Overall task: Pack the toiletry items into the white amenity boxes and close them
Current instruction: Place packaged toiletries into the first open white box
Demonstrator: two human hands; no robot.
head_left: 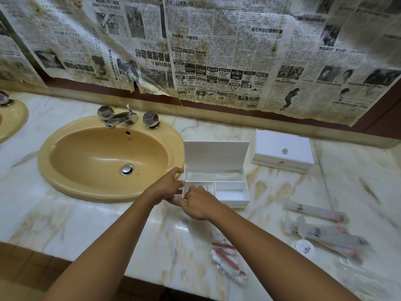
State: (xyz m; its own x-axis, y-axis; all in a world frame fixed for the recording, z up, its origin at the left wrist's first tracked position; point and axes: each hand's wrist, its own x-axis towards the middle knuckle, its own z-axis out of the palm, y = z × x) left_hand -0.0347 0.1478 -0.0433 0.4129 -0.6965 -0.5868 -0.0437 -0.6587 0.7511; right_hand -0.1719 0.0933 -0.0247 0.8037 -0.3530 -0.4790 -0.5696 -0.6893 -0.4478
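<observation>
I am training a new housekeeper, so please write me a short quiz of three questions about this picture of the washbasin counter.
1. True or false: the white box at the back right of the counter has its lid shut.
2. The open box stands on which side of the sink? A) left B) right C) inside it
3. Fill in: both the left hand and the right hand are at the open box's front ____ corner.

Key
1. True; the lid with its small knob lies flat on the box.
2. B.
3. Left. The sachets and the tubes are still out on the counter.
</observation>
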